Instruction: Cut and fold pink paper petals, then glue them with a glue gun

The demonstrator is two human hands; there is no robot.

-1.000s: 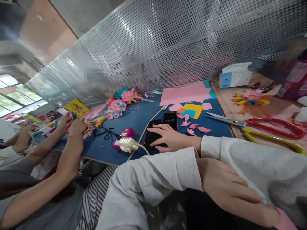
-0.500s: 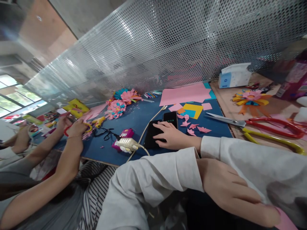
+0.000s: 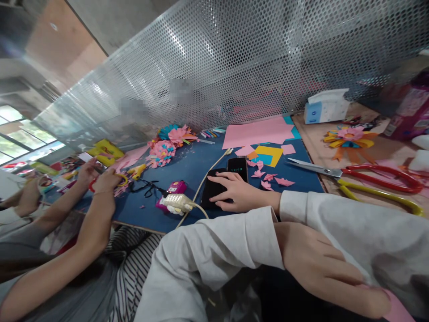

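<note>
My arms are crossed, both in white sleeves. My right hand [image 3: 239, 193] reaches left and lies with spread fingers on a dark black phone [image 3: 210, 193] on the blue mat [image 3: 187, 165]. A second phone [image 3: 238, 167] with a lit screen lies just behind it. My left hand [image 3: 323, 268] stretches to the lower right below the right sleeve. Its fingertips close over a pink paper piece [image 3: 400, 309] at the frame's corner; the thumb is hidden.
A white plug with cable [image 3: 177, 202], pink paper scraps [image 3: 268, 176], coloured sheets [image 3: 259, 132] and paper flowers [image 3: 167, 143] lie on the mat. Scissors [image 3: 338, 171] and a tissue box [image 3: 325, 109] sit right. Another person's hands [image 3: 103, 176] work at left. A perforated metal screen [image 3: 254, 62] stands behind.
My right hand's fingers shifted slightly over the black phone. The other person's hands moved a little at the left. My left hand stayed put.
</note>
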